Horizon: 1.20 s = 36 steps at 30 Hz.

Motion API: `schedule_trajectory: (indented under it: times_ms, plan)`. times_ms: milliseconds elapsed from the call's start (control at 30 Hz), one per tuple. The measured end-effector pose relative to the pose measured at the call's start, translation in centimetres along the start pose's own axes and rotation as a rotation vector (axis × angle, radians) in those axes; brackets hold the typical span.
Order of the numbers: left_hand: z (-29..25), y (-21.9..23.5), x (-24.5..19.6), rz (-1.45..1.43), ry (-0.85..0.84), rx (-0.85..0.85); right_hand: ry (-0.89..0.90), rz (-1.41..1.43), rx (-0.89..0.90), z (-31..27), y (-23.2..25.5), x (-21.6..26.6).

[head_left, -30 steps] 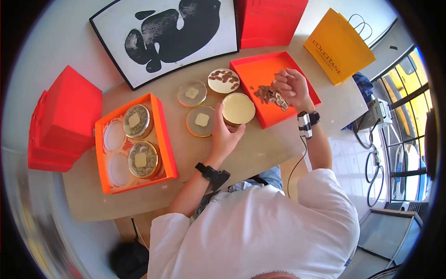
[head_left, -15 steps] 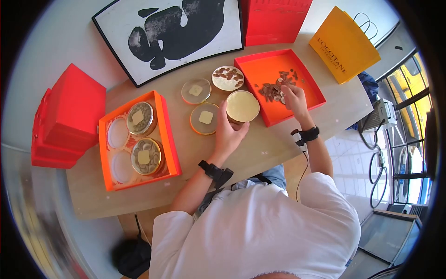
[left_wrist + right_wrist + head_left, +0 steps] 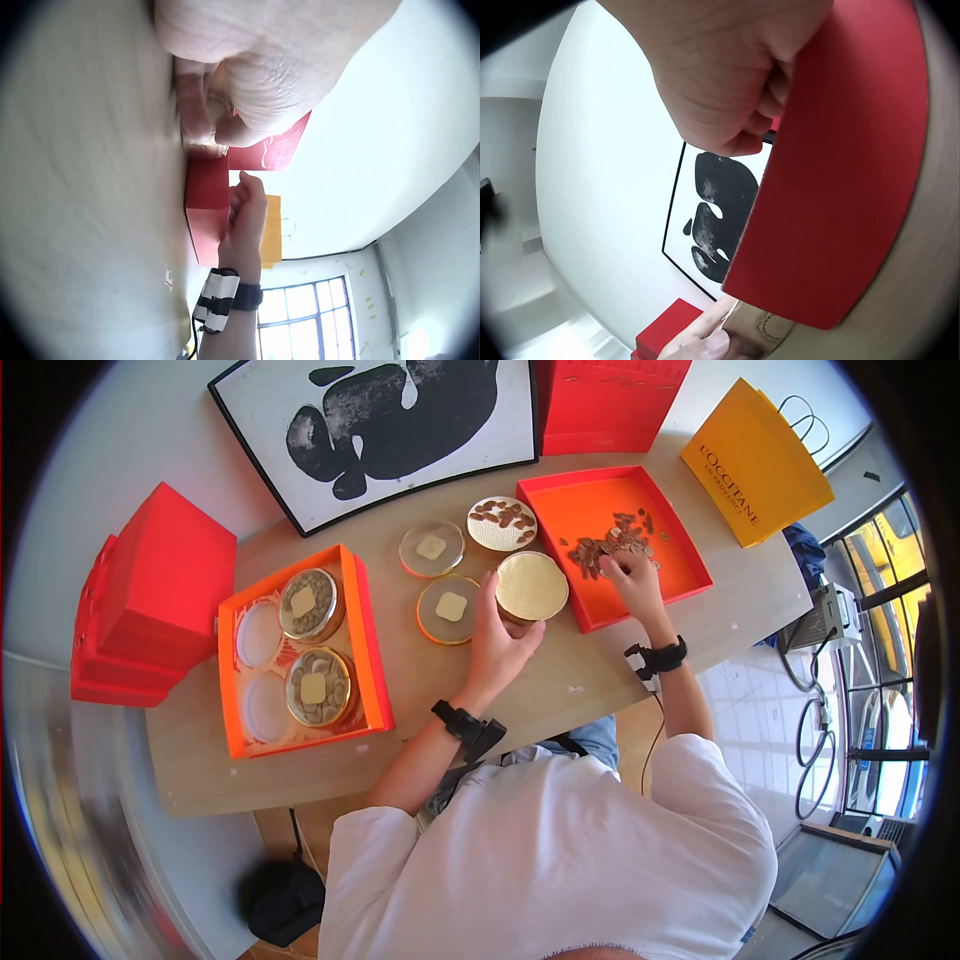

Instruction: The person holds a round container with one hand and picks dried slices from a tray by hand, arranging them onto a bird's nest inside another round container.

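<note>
In the head view my left hand [image 3: 498, 657] grips a round pale-gold tub [image 3: 532, 587] from the side, thumb and fingers around its wall. The tub's bare, flat-looking inside faces up. My right hand [image 3: 640, 592] reaches into the red-orange tray [image 3: 570, 510], its fingers curled and fingertips pinched at a pile of brown dried pieces [image 3: 588, 555]. The red tray wall [image 3: 825, 202] hides the fingertips in the right wrist view. Behind the held tub stands a second tub [image 3: 501, 540] with several brown pieces spread inside. Two clear lids [image 3: 431, 565] with pale square labels lie to the left.
An orange box [image 3: 376, 670] at the left holds two filled, lidded jars [image 3: 322, 682] beside two round white hollows. Red boxes [image 3: 165, 575] stand beyond it. A framed picture [image 3: 400, 430], a red bag [image 3: 610, 410] and a yellow paper bag [image 3: 750, 460] line the back.
My right hand has come down from above the tray, palm no longer turned up, and closed its fingers at the pile. My left hand keeps its grip on the tub; the head view has shifted slightly.
</note>
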<state>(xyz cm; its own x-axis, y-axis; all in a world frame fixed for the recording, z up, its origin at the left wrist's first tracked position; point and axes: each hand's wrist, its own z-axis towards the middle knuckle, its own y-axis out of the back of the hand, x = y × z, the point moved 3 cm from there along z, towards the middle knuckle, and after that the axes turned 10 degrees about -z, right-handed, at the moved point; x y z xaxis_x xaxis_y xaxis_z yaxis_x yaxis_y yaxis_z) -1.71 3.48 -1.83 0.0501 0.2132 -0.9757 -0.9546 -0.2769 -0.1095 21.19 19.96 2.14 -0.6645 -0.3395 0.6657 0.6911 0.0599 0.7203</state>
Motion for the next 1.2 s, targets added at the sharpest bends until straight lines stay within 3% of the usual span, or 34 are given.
schedule_trajectory:
  times_ms: [333,1200]
  plan:
    - [0.0,0.0,0.0,0.021,0.010,0.009,0.080,-0.165,0.028,-1.1,0.0,3.5]
    - [-0.2,-0.1,-0.7,0.073,-0.015,-0.019,0.030,-0.198,0.093,-0.7,-0.4,3.2]
